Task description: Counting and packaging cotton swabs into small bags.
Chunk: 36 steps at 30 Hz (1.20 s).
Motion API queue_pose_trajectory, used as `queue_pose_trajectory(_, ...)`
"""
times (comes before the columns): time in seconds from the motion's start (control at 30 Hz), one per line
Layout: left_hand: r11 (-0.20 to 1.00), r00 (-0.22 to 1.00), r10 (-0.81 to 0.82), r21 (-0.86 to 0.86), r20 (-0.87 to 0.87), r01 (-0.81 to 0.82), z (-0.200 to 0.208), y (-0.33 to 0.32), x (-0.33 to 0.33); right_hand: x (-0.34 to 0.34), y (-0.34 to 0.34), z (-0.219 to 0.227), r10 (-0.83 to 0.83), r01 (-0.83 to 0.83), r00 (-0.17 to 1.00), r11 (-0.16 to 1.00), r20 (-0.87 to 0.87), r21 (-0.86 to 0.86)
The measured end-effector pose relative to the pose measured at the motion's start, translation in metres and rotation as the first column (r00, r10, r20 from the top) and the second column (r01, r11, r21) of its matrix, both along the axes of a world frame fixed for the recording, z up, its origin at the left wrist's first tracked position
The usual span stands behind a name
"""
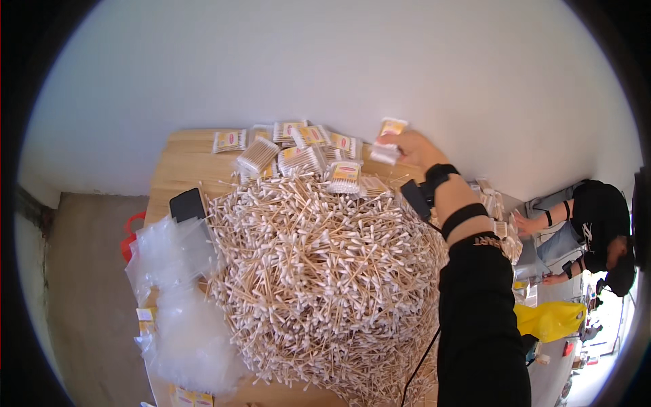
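My right hand [420,149] reaches out to the far edge of the table, its fingers closed on a small clear packet of cotton swabs [393,126] with a yellow label. Just below those fingers is another pale packet [384,154]; I cannot tell whether it is touched. Left of the hand, several filled swab packets [302,159] lie in a loose heap along the back. A big mound of loose cotton swabs [325,271] covers the middle of the table, partly behind my forearm. My left hand is out of view.
Clear plastic bags [190,339] spread over the table's left side, near a dark phone [187,205]. A red handle [129,237] shows beyond the left edge. At the right sits another person [600,230], near more packets and a yellow bag [553,320]. A wall rises behind the table.
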State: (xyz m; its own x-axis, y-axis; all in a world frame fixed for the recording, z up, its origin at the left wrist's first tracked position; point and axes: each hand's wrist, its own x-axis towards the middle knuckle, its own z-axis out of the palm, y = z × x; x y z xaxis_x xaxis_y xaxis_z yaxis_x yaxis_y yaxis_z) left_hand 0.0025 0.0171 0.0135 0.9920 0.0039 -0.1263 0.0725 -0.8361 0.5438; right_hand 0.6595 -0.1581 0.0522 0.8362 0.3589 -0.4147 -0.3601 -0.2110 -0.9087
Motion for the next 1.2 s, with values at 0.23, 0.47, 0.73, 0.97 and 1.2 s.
queue_pose_trajectory(0.23,0.903,0.926,0.364,-0.203,-0.102,-0.378,0.07,0.059,0.046,-0.041,-0.032,0.025,0.374,-0.37,0.921,0.927,-0.113,0.054)
queue_pose_trajectory(0.47,0.956,0.988,0.143,-0.266,0.061,-0.122,0.12,0.165,0.342,-0.086,-0.005,0.034,0.461,-0.473,0.88,0.869,-0.112,-0.142)
queue_pose_trajectory(0.73,0.973,0.976,0.217,0.08,-0.009,-0.216,0.006,0.163,0.496,-0.063,0.001,0.076,0.307,-0.307,0.952,0.952,0.022,0.02)
queue_pose_trajectory(0.97,0.997,0.958,0.081,0.038,-0.275,-0.074,0.003,0.17,0.509,-0.071,0.059,0.026,0.287,-0.3,0.942,0.953,-0.176,-0.051)
queue_pose_trajectory(1.2,0.99,0.966,0.122,-0.035,-0.226,-0.134,-0.004,0.162,0.526,-0.074,0.065,0.022,0.525,-0.522,0.851,0.838,-0.022,-0.161)
